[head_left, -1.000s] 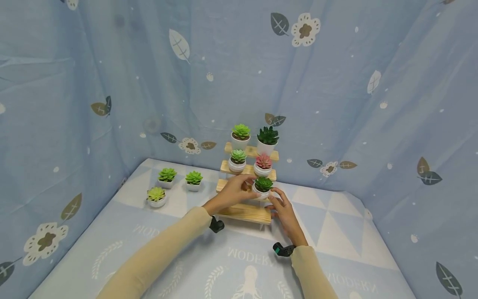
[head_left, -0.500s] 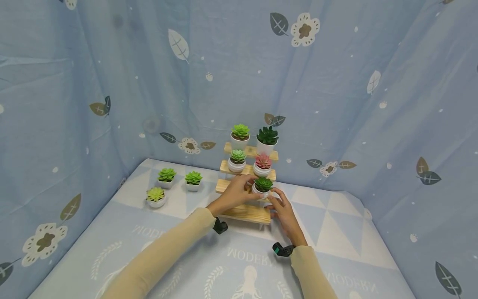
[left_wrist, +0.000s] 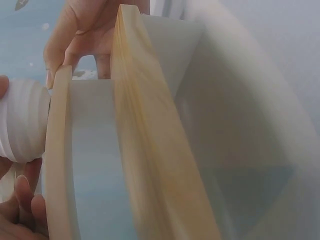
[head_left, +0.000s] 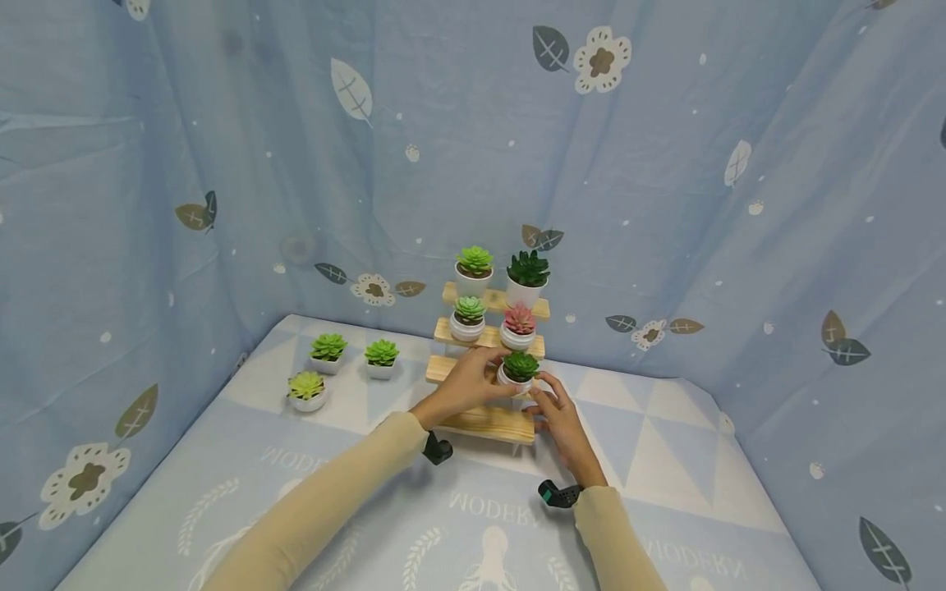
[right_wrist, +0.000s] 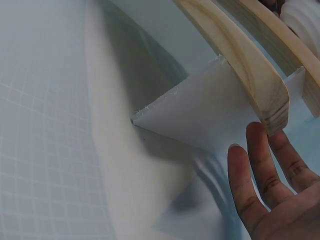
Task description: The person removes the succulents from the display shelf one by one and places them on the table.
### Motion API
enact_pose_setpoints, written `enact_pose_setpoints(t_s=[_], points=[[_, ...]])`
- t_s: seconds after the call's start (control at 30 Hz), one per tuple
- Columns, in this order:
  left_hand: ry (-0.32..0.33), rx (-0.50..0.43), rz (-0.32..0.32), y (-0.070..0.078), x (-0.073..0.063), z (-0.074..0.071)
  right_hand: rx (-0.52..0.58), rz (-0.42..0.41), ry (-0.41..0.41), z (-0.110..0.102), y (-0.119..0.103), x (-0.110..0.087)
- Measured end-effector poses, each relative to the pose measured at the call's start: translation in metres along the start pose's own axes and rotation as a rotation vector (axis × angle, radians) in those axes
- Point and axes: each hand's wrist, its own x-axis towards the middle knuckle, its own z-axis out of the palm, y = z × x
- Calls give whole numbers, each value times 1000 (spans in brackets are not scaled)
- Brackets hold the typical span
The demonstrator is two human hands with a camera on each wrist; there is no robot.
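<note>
A dark green succulent in a ribbed white pot [head_left: 521, 367] stands on the right part of the third tier of a wooden stepped stand [head_left: 488, 423]. My left hand [head_left: 470, 384] pinches this pot from its left side; the left wrist view shows the white pot [left_wrist: 25, 120] against the tier's edge with fingertips around it. At the stand's right end is my right hand [head_left: 565, 427], its thumb and index finger close to the pot. In the right wrist view, extended fingers [right_wrist: 257, 165] touch the end of a wooden board [right_wrist: 250, 70].
Higher tiers hold a light green succulent [head_left: 473, 271], a tall dark green one [head_left: 527, 279], a pale green one [head_left: 468, 320] and a pink one [head_left: 519, 326]. Several small potted succulents [head_left: 381, 359] stand left on the table. A patterned curtain [head_left: 473, 148] hangs behind.
My left forearm has shifted slightly to the right, with the fingers staying at the pot. My right hand and the plants keep nearly the same positions.
</note>
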Motion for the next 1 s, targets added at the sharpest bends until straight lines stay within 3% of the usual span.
enact_pose_setpoints(t_s=[0.33, 0.7, 1.0], points=[[11, -14, 4, 4, -4, -5, 10, 18, -13, 1, -3, -3], [45, -93, -24, 3, -11, -12, 12, -5, -36, -1, 1, -1], [72, -88, -43, 3, -18, -21, 7, 29, -64, 1, -16, -9]])
